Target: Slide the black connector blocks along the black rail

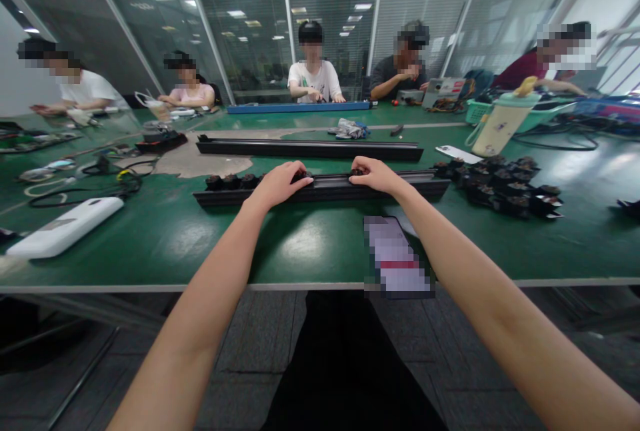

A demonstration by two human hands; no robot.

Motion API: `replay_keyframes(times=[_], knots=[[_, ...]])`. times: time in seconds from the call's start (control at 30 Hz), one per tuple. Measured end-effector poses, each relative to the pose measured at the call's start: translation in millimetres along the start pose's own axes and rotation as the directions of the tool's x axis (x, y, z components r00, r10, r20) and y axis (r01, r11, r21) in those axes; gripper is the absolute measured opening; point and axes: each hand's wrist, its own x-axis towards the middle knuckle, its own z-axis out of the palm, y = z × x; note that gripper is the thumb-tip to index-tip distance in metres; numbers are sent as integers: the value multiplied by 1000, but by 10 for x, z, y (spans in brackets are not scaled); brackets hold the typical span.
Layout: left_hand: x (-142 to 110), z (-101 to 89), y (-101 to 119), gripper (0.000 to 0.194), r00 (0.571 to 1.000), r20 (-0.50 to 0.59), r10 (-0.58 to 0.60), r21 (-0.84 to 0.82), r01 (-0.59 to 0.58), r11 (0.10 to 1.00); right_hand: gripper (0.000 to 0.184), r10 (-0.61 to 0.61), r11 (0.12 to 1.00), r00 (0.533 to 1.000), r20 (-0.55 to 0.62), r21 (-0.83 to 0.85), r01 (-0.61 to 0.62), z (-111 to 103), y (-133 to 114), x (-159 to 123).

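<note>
- Touching a block (309,178) at the near rail (325,194) was the left hand (284,183); couldn't tell if its grip was closed.
- Right hand (374,174) held another block (357,172) at the same rail, grip narrow.
- More blocks (233,182) lined the rail's left end.
- Pile (505,184) lay right on table (300,244).

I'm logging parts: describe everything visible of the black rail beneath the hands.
The black rail is long and straight, perhaps metal, with a lengthwise channel. It lies crosswise on the green table, small black parts along its left stretch. The left hand and right hand are at its middle; whether they touch it is unclear.
</note>
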Motion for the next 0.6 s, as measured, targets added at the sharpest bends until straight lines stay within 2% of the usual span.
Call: replay_keyframes(times=[0.6], knots=[[2, -3, 9, 32, 1000, -7, -1, -3, 1, 1000, 25, 7, 1000, 1000, 4, -14, -7, -14, -25, -14]])
